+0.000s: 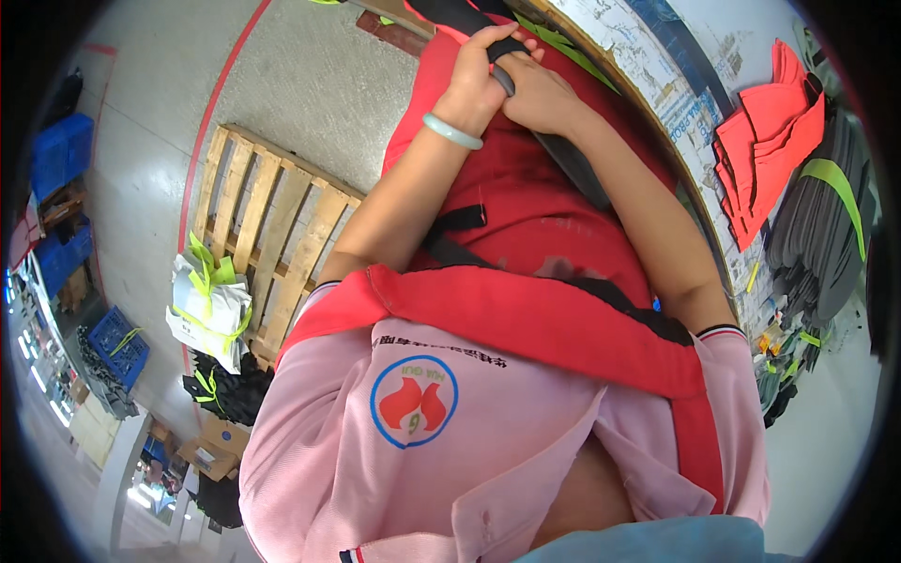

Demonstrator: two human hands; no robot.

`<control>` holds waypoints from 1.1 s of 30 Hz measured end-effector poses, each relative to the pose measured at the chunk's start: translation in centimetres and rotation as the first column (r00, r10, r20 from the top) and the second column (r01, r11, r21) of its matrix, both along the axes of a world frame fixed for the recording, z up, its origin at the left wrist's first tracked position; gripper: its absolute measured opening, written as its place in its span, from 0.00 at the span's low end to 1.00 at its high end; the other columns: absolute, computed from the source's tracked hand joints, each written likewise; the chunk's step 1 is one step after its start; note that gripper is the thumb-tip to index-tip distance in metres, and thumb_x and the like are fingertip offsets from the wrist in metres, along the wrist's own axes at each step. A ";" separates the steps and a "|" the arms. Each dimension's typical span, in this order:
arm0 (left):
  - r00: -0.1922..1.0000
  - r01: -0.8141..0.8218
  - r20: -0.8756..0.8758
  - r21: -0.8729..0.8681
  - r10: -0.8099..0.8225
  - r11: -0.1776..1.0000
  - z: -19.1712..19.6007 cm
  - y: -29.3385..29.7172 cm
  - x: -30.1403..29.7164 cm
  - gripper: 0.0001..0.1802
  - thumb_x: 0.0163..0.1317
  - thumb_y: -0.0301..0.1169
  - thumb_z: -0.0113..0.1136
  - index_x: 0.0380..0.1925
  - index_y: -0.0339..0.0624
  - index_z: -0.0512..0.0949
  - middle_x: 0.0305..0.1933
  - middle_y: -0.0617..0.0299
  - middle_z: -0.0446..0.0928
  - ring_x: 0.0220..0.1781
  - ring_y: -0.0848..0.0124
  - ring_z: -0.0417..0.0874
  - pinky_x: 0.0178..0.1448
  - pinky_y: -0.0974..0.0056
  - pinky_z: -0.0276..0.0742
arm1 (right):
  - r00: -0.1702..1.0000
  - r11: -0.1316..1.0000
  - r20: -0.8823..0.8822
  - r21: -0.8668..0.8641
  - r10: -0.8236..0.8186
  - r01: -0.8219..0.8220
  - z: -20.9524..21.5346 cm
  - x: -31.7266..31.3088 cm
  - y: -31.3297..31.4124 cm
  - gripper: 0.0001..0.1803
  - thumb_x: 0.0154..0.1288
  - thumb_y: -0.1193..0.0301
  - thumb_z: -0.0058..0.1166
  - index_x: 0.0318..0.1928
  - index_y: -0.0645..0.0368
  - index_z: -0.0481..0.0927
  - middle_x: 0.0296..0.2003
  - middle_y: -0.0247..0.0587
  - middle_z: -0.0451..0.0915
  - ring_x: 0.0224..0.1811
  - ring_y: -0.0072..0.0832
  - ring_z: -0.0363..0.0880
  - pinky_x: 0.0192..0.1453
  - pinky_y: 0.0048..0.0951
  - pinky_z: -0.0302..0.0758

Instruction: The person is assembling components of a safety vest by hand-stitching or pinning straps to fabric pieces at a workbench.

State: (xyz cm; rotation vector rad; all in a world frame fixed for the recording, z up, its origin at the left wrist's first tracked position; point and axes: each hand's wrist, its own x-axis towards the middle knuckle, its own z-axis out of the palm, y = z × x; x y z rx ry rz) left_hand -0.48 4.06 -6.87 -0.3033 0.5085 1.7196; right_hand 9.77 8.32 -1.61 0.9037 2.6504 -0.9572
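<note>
My left hand [477, 77], with a pale green bangle at its wrist, is closed at the top middle of the head view. Beside it and touching it is my right hand [546, 98], its fingers curled in against the left. Between them runs a dark, flexible-looking strip [574, 169]; a black loop shows at the fingers and a longer dark grey end hangs below the right hand. Its exact kind is unclear. Both hands are over the red apron [526, 202]. More black and red material [460, 13] lies just beyond the fingers.
At right, a worktable [671, 84] carries red cut pieces [765, 141] and dark grey stacked pieces [821, 225] tied with a green band. At left are a wooden pallet [272, 202], a white bundle [211, 310], blue crates [61, 155] and cardboard boxes [216, 446].
</note>
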 end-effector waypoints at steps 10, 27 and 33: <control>0.998 0.055 0.030 0.132 -0.059 0.990 -0.3 -0.9 0.2 0.16 0.62 0.32 0.50 0.46 0.31 0.71 0.43 0.46 0.77 0.50 0.50 0.77 0.63 0.46 0.70 | 0.993 0.996 0.100 -0.052 0.070 -0.065 1.6 0.2 -0.2 0.39 0.49 0.71 0.50 0.66 0.52 0.61 0.69 0.48 0.57 0.59 0.50 0.71 0.58 0.44 0.71; 0.998 0.010 0.068 0.000 -0.010 1.000 0.3 -1.7 -0.2 0.09 0.57 0.24 0.54 0.38 0.34 0.72 0.33 0.53 0.75 0.38 0.59 0.78 0.53 0.49 0.78 | 0.998 0.997 -0.004 -0.022 0.069 -0.069 2.0 2.9 -2.5 0.24 0.50 0.71 0.50 0.52 0.54 0.72 0.57 0.46 0.72 0.47 0.50 0.79 0.47 0.50 0.76; 1.000 0.015 0.017 0.098 -0.017 0.995 -0.3 -0.3 1.0 0.12 0.60 0.31 0.52 0.40 0.34 0.71 0.38 0.52 0.75 0.44 0.55 0.78 0.59 0.47 0.74 | 0.999 0.997 0.000 0.076 0.033 -0.033 0.5 1.2 -0.4 0.26 0.51 0.70 0.50 0.55 0.51 0.69 0.59 0.46 0.70 0.50 0.51 0.76 0.49 0.47 0.75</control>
